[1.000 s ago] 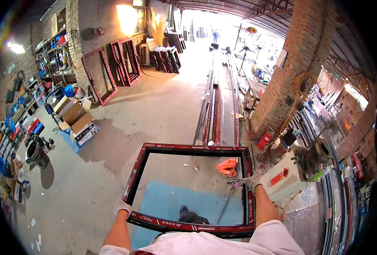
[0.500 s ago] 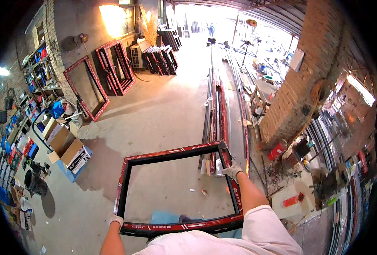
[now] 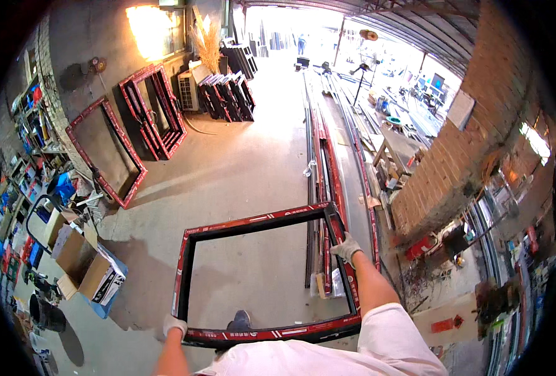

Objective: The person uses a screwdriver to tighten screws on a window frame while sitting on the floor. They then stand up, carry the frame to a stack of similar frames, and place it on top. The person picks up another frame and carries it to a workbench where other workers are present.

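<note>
A rectangular window frame (image 3: 261, 220), dark with red-and-white printed film, is held level in front of my body. My left hand (image 3: 175, 326), in a pale work glove, grips its near left corner. My right hand (image 3: 345, 248), gloved likewise, is closed round the right side bar, near the far corner. Through the bare opening the concrete floor shows, along with one dark shoe (image 3: 240, 320) by the near bar. Fingers curled under the bars are partly hidden.
Long dark and red profiles (image 3: 323, 188) lie on the floor ahead to the right, beside a brick pillar (image 3: 450, 169). At left stand an open cardboard box (image 3: 80, 262) and a black bucket (image 3: 47, 313). Several similar frames (image 3: 154, 113) lean on the left wall.
I have moved forward with the frame; box, pillar and leaning frames are nearer. A shoe now shows through the opening, and the blue sheet below is gone from view. Both grips are unchanged.
</note>
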Tool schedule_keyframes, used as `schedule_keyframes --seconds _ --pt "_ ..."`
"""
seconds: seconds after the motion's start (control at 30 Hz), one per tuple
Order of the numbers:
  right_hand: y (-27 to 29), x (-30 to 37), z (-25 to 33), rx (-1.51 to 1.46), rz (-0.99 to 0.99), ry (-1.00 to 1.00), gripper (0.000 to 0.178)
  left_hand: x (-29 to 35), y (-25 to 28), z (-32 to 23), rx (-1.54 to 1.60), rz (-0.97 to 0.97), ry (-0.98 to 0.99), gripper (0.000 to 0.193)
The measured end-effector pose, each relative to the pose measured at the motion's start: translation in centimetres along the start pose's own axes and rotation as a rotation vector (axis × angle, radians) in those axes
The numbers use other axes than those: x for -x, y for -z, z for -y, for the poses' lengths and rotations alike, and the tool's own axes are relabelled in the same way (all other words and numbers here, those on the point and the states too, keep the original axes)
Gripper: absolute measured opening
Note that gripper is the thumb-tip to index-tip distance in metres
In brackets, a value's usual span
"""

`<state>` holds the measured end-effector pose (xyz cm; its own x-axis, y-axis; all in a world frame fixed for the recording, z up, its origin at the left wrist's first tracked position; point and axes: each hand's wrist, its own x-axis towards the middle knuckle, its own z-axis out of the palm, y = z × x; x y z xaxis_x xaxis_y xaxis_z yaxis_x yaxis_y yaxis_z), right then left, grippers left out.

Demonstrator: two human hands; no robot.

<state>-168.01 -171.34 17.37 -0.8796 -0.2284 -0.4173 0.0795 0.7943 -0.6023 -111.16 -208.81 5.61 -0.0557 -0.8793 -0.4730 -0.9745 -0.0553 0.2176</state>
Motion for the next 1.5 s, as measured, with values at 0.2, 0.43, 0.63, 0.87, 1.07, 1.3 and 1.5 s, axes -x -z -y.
schedule_keyframes --seconds 0.2,0.43,0.63,0.87,1.07,1.3,1.5 --pt "-0.8 -11.1 -1.1 -0.029 -0.197 -0.055 0.094 -10.9 6.1 -17.1 -0.109 -0.004 -0.118 0.045" --pt "1.4 -24.6 2.6 -0.17 -0.106 -0.206 0.105 -20.7 7.3 -36.6 -0.188 0.041 -0.181 0.043" --pt "3.6 -43.1 8.5 -0.287 0.037 -0.231 0.109 -30.5 6.8 -52.1 -0.159 0.024 -0.176 0.041" --pt "8.4 -57.2 16.5 0.017 -0.277 -0.078 0.082 -35.4 5.6 -65.5 -0.147 0.045 -0.139 0.049" --pt "10.5 -62.7 31.7 -0.006 -0.026 -0.189 0.11 -45.6 4.0 -71.6 -0.194 0.006 -0.101 0.046" --pt "12.8 -76.2 38.0 0.003 -0.097 -0.326 0.117 -53.0 5.3 -91.9 -0.18 0.057 -0.212 0.047" --pt "14.5 -89.6 33.5 0.026 -0.245 -0.358 0.109 -60.6 7.3 -108.9 -0.28 0.188 -0.295 0.049"
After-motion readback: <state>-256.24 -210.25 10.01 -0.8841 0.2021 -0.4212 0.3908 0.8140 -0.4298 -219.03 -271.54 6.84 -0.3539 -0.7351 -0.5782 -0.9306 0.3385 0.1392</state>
